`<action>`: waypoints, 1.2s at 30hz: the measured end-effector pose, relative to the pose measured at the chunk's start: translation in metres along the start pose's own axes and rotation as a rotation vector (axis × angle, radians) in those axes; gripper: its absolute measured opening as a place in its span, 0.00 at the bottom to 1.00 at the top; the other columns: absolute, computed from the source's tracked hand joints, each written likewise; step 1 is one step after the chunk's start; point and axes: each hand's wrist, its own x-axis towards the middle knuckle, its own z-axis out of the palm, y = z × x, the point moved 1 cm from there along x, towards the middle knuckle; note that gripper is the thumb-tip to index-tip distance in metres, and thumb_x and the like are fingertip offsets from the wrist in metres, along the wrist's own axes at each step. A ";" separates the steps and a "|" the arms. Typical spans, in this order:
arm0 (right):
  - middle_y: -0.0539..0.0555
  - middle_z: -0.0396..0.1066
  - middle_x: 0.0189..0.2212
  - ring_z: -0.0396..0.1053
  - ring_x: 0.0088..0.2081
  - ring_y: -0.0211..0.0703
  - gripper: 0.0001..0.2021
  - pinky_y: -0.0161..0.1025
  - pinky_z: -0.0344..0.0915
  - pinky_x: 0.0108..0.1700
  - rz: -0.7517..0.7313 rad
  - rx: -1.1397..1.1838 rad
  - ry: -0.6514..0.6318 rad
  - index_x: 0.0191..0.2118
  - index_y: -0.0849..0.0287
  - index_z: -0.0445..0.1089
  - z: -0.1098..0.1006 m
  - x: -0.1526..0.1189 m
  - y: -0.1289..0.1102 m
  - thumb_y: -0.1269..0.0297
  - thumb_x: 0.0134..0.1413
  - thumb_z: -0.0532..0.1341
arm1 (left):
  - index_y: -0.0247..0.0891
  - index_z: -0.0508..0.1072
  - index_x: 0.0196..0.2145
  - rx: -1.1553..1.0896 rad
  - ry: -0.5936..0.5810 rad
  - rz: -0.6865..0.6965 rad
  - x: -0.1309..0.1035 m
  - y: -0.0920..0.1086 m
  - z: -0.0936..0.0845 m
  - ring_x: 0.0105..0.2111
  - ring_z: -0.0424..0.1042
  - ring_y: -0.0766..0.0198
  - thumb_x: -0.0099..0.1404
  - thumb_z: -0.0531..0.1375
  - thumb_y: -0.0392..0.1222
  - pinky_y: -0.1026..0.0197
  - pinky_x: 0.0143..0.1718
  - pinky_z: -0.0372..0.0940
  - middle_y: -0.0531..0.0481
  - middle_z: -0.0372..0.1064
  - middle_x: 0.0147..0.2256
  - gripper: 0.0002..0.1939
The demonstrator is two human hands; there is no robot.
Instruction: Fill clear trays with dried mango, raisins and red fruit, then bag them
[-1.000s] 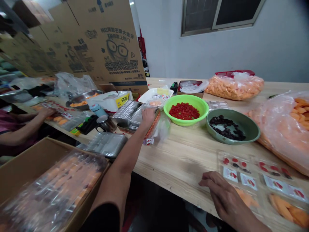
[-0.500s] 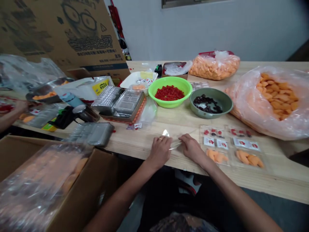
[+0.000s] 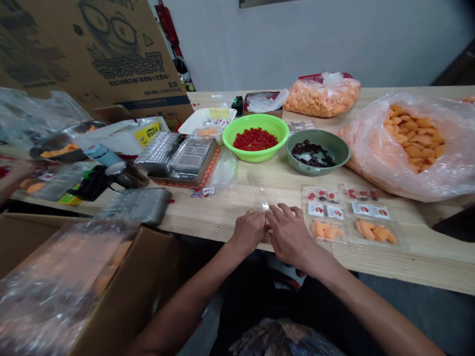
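Left hand [image 3: 249, 229], fingers curled, holds clear plastic [image 3: 264, 204] on near surface [image 3: 200, 213], left of filled trays [image 3: 323, 211]; right hand [image 3: 290, 232] meets it, grip unclear. Plastic likely light, thin, slippery; best pinched by edges.

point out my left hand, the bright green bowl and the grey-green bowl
left hand [image 3: 248, 232], head view: back of the hand
bright green bowl [image 3: 256, 156], head view: front outer wall
grey-green bowl [image 3: 318, 171], head view: front outer wall
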 end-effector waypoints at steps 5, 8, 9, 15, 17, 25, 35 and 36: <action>0.65 0.72 0.43 0.65 0.49 0.58 0.09 0.48 0.59 0.48 0.268 -0.054 -0.078 0.44 0.64 0.72 0.016 0.009 0.014 0.74 0.60 0.57 | 0.39 0.70 0.28 -0.327 -0.031 0.000 0.004 0.006 -0.008 0.34 0.72 0.61 0.65 0.62 0.35 0.61 0.36 0.64 0.51 0.73 0.31 0.07; 0.64 0.70 0.44 0.65 0.49 0.54 0.13 0.43 0.61 0.46 0.365 0.028 -0.058 0.45 0.65 0.71 0.024 0.008 0.025 0.79 0.57 0.55 | 0.40 0.69 0.30 -0.462 0.051 -0.126 -0.001 0.003 -0.007 0.33 0.71 0.63 0.63 0.60 0.33 0.61 0.36 0.64 0.53 0.73 0.32 0.06; 0.63 0.70 0.44 0.65 0.49 0.53 0.14 0.41 0.61 0.45 0.380 0.067 -0.049 0.45 0.64 0.71 0.026 0.006 0.026 0.81 0.55 0.55 | 0.40 0.69 0.31 -0.461 0.084 -0.191 -0.002 0.003 -0.006 0.33 0.71 0.63 0.62 0.59 0.31 0.60 0.37 0.64 0.53 0.73 0.32 0.05; 0.60 0.69 0.41 0.65 0.44 0.49 0.11 0.39 0.59 0.43 0.433 0.119 0.086 0.42 0.63 0.67 0.037 0.000 0.026 0.81 0.56 0.54 | 0.41 0.73 0.40 -0.284 0.103 -0.275 -0.014 0.016 0.011 0.43 0.71 0.53 0.64 0.64 0.37 0.51 0.45 0.65 0.49 0.74 0.37 0.06; 0.62 0.68 0.41 0.64 0.44 0.51 0.12 0.40 0.58 0.43 0.459 0.071 0.127 0.42 0.63 0.67 0.039 -0.001 0.029 0.81 0.56 0.52 | 0.40 0.74 0.38 -0.181 0.126 -0.203 -0.019 0.016 0.016 0.43 0.71 0.53 0.67 0.61 0.35 0.51 0.45 0.66 0.48 0.74 0.37 0.03; 0.57 0.71 0.36 0.67 0.34 0.46 0.14 0.39 0.52 0.34 0.606 0.231 0.143 0.46 0.61 0.66 0.028 -0.003 0.046 0.78 0.55 0.53 | 0.41 0.73 0.40 -0.257 0.552 0.464 -0.022 0.000 -0.009 0.56 0.70 0.57 0.70 0.53 0.28 0.60 0.43 0.74 0.43 0.69 0.53 0.11; 0.61 0.72 0.52 0.72 0.44 0.45 0.21 0.40 0.65 0.49 0.264 0.552 0.036 0.62 0.61 0.64 0.008 -0.031 0.065 0.62 0.67 0.54 | 0.36 0.64 0.64 -0.143 0.491 0.564 0.005 -0.013 -0.030 0.66 0.60 0.53 0.71 0.44 0.24 0.48 0.63 0.68 0.38 0.69 0.59 0.27; 0.63 0.70 0.54 0.72 0.47 0.47 0.23 0.42 0.65 0.51 0.281 0.512 0.053 0.64 0.62 0.63 0.006 -0.039 0.074 0.60 0.68 0.54 | 0.36 0.61 0.66 -0.111 0.490 0.511 0.005 -0.017 -0.028 0.67 0.60 0.54 0.70 0.44 0.24 0.48 0.64 0.66 0.38 0.67 0.61 0.30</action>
